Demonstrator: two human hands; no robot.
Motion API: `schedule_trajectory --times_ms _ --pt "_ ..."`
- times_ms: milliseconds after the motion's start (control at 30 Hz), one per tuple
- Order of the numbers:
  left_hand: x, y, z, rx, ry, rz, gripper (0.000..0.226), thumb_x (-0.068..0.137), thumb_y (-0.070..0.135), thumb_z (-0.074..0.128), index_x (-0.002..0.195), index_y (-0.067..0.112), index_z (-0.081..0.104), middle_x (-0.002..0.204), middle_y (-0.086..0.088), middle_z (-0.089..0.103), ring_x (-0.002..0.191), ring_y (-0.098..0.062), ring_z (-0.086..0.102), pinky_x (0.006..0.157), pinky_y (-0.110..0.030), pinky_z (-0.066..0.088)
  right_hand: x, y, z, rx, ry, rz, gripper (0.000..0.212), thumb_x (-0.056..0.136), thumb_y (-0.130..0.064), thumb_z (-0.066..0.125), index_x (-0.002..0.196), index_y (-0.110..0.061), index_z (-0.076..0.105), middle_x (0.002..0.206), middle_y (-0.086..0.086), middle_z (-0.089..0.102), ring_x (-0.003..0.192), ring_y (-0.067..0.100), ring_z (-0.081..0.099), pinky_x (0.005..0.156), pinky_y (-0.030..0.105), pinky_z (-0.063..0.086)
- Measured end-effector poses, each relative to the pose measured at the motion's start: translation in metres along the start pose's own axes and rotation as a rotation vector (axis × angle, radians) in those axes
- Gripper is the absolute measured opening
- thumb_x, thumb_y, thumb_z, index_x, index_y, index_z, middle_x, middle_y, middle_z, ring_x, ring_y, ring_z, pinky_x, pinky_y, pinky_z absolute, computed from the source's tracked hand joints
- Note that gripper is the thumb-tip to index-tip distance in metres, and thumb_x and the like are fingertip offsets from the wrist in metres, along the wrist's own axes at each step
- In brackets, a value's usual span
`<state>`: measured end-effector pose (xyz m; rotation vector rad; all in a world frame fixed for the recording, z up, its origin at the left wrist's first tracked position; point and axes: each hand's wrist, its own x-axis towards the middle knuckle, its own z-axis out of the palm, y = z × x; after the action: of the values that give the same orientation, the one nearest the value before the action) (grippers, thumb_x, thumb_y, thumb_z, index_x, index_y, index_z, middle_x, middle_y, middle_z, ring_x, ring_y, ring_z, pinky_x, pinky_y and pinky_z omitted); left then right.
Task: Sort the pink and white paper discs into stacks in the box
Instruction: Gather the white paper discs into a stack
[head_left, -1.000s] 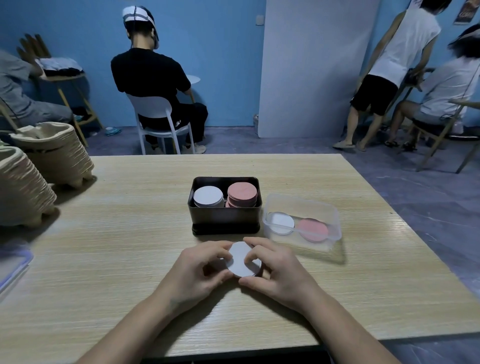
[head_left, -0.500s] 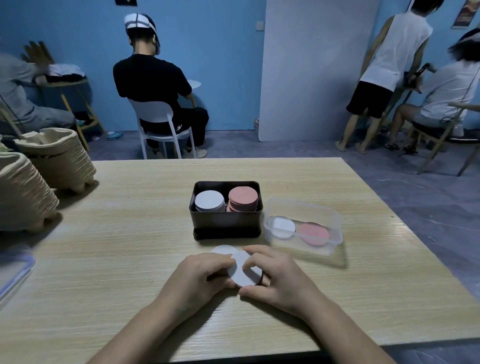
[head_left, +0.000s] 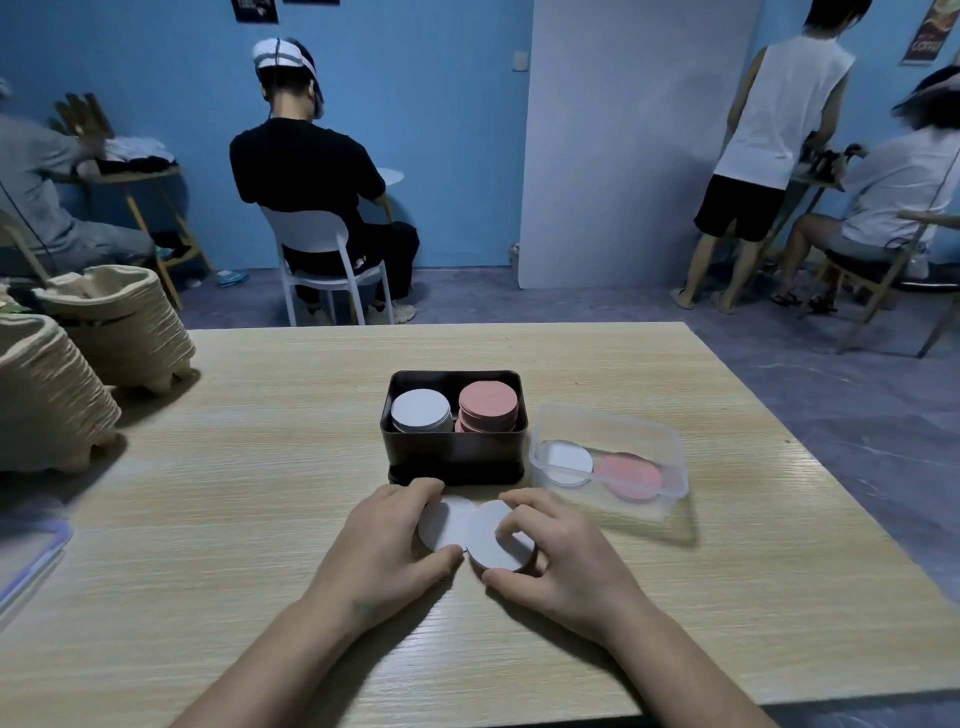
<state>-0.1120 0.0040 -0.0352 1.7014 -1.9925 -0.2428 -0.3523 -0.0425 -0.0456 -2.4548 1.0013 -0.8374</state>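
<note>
Dark box (head_left: 452, 449) blocks straight ahead, clear tub (head_left: 608, 423) right, open tabletop (head_left: 234, 519) left

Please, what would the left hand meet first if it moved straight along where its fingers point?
The left hand would likely meet the dark box at its near wall, just ahead.

Head view, downward, close over table (head_left: 218, 519)

Light wooden table (head_left: 234, 519) with dark box (head_left: 452, 453), clear tub (head_left: 671, 499) just beside, stacked pulp trays (head_left: 130, 332) left
</note>
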Motion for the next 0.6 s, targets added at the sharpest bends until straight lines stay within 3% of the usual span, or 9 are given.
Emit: schedule_trajectory --times_ms 133,267,400,500,600 --pt "-0.001 -0.003 -0.002 -0.018 0.028 -0.004 0.053 0.078 0.066 0.064 0.118 0.032 0.054 0.101 0.016 0.062 0.094 -0.007 0.055 0.08 -0.034 0.051 -0.001 0.001 0.0 -0.008 -0.008 0.018 0.032 0.079 -0.054 0.075 0.093 -0.029 0.059 0.132 -0.009 0.059 0.127 0.005 0.052 0.1 0.029 0.047" --pt "-0.007 -0.003 -0.005 -0.1 0.194 -0.084 0.032 0.078 0.049 0.075 0.093 0.03 0.054 0.079 0.014 0.058 0.075 -0.007 0.055 0.063 -0.034 0.05 0.0 0.001 0.001 -0.013 -0.02 0.021 0.034 0.079 -0.054 0.074 0.095 -0.027 0.06 0.134 -0.009 0.059 0.127 0.006 0.052 0.101 0.029 0.046" --pt "-0.011 0.002 -0.005 -0.183 0.218 -0.055 0.038 0.079 0.049 0.076 0.109 0.028 0.063 0.096 0.018 0.066 0.09 -0.005 0.063 0.074 -0.032 0.055 0.001 0.001 0.001 -0.024 -0.025 0.013 0.037 0.08 -0.053 0.075 0.1 -0.025 0.062 0.132 -0.01 0.061 0.125 0.008 0.054 0.1 0.03 0.047" --pt "-0.014 0.005 0.0 -0.155 0.163 0.023 0.054 0.08 0.055 0.069 0.122 0.022 0.064 0.111 0.014 0.068 0.103 -0.007 0.063 0.086 -0.03 0.055 0.001 -0.001 0.0 0.002 -0.019 -0.018 0.046 0.082 -0.052 0.075 0.117 -0.026 0.061 0.129 -0.01 0.062 0.12 0.008 0.057 0.096 0.03 0.05" --pt "-0.013 0.009 0.004 -0.118 0.146 0.063 0.054 0.08 0.054 0.069 0.123 0.02 0.064 0.121 0.009 0.068 0.111 -0.01 0.061 0.091 -0.023 0.049 0.001 -0.001 0.0 0.008 -0.026 -0.043 0.048 0.083 -0.053 0.075 0.122 -0.028 0.061 0.132 -0.01 0.059 0.12 0.007 0.057 0.096 0.029 0.05"
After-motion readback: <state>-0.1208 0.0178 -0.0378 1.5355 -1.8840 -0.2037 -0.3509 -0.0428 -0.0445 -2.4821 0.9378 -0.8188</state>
